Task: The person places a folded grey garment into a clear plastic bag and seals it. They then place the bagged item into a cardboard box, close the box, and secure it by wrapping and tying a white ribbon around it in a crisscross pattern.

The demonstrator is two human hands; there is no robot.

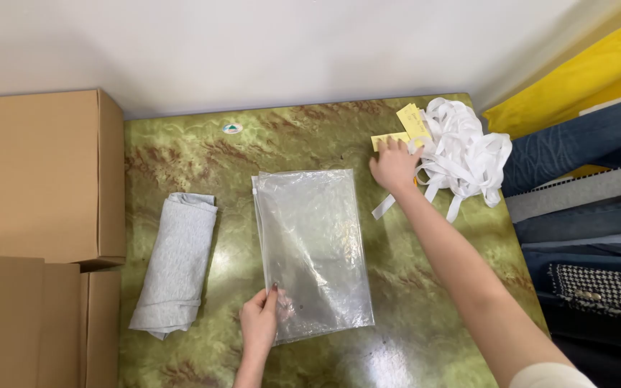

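So we're looking straight down at a green marbled table (425, 338), and smack in the middle lies a clear plastic zip bag (314, 248), flat and empty as far as we can tell, with its long edge running away from us. Our left hand (259, 325) has its grip pinched shut on the bag's near left corner, thumb on top of the plastic. Our right hand (394, 165) is stretched out to the far right of the table, fingers spread and open, flat on a yellow paper tag (389, 139); it's not gripping anything. A second yellow tag (412, 120) sits just beyond it, and both touch a messy heap of white ribbon strips (465, 154), one strip trailing under our wrist. Left of the bag, well apart from it, there's a rolled-up grey cloth (175, 262) lying lengthwise. Cardboard boxes (37, 179) crowd the table's left edge, and off the right edge we see stacked folded fabrics (591, 215) in blues, greys and a yellow one on top. A small round sticker (232, 128) sits near the far edge.
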